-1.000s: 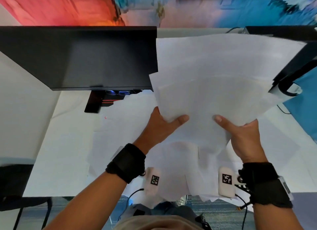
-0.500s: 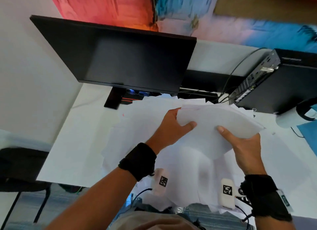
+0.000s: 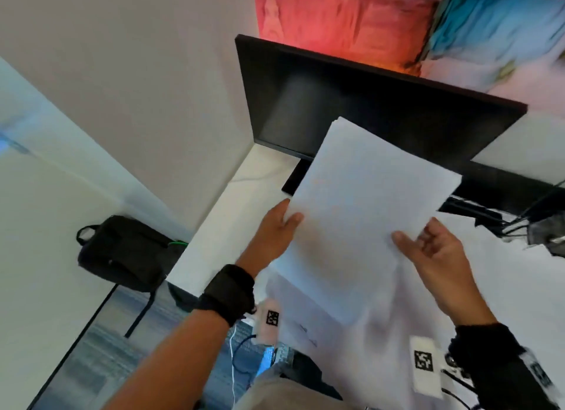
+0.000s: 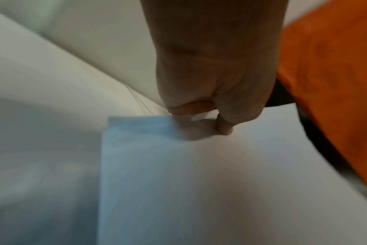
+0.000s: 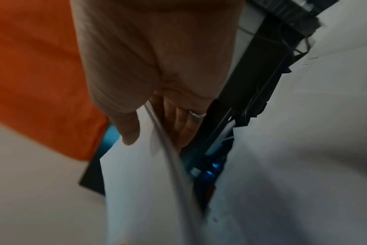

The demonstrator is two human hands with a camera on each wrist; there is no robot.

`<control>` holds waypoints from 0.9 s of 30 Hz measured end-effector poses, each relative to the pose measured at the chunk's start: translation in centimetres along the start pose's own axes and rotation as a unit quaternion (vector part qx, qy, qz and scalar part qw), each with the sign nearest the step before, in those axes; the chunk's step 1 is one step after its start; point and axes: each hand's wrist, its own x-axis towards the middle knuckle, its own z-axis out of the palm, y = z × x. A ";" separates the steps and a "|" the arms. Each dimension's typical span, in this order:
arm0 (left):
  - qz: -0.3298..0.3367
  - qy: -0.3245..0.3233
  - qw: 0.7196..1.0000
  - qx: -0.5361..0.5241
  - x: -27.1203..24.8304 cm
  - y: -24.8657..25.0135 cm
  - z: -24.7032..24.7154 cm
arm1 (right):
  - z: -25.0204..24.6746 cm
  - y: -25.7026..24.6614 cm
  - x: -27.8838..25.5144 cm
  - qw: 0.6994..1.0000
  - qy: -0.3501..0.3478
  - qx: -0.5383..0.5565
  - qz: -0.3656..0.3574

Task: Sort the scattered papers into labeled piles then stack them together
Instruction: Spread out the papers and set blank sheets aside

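Nearest the camera, loose papers [image 3: 382, 342] were seen spread over the white desk [image 3: 214, 226], some overhanging its front edge. Above them a squared stack of sheets [image 3: 367, 214] was held tilted in the air. Its left edge was pinched by the left hand [image 3: 272, 229], thumb on top; a narrow grip closed on the stack. The right hand [image 3: 440, 256] was closed on the right edge, thumb [image 5: 128, 129] in front and fingers [image 5: 178, 126] behind. The sheets were judged light, limp and slippery against each other; hold is best taken at opposite long edges, so sagging and fanning are limited. Beyond stood a dark monitor [image 3: 351, 110], cables to its right.
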 end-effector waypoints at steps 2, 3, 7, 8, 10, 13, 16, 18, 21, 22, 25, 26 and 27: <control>-0.047 0.052 0.996 0.063 1.6 -4.1 -4.2 | 2.3 3.3 1.1 0.992 -0.085 -0.091 0.028; -0.070 0.074 0.992 0.074 1.9 -5.6 -6.3 | 2.9 5.5 1.4 0.977 -0.117 -0.173 0.048; -0.144 0.108 0.974 0.135 3.7 -11.6 -12.1 | 3.3 12.7 -0.6 0.888 -0.148 -0.405 0.161; -0.161 0.097 0.969 0.161 4.5 -13.1 -12.6 | 3.0 13.8 -1.5 0.881 -0.119 -0.418 0.187; -0.196 0.091 0.958 0.189 5.8 -15.3 -12.6 | 2.2 15.2 -3.2 0.879 -0.061 -0.419 0.220; -0.198 0.109 0.951 0.213 6.2 -15.5 -11.7 | 1.1 16.1 -5.4 0.876 -0.033 -0.434 0.209; -0.197 0.150 0.952 0.178 5.0 -14.4 -10.2 | 0.4 16.3 -5.8 0.880 -0.013 -0.430 0.203; -0.148 0.195 0.943 0.224 4.1 -13.8 -8.8 | 0.4 16.3 -5.5 0.880 0.027 -0.422 0.218; -0.037 0.173 0.926 0.334 2.8 -12.3 -5.2 | 1.0 15.6 -4.5 0.879 0.092 -0.397 0.248; 0.027 0.134 0.934 0.331 2.4 -11.7 -3.4 | 1.3 15.4 -4.0 0.882 0.106 -0.381 0.257; 0.155 -0.064 0.947 0.272 1.3 -9.6 2.9 | 2.5 14.7 -2.4 0.902 0.130 -0.299 0.284; 0.153 -0.134 0.943 0.265 0.9 -8.8 5.0 | 2.8 14.6 -2.0 0.906 0.124 -0.280 0.294; 0.127 -0.188 0.938 0.262 0.5 -7.9 6.8 | 3.2 14.6 -1.7 0.907 0.111 -0.270 0.304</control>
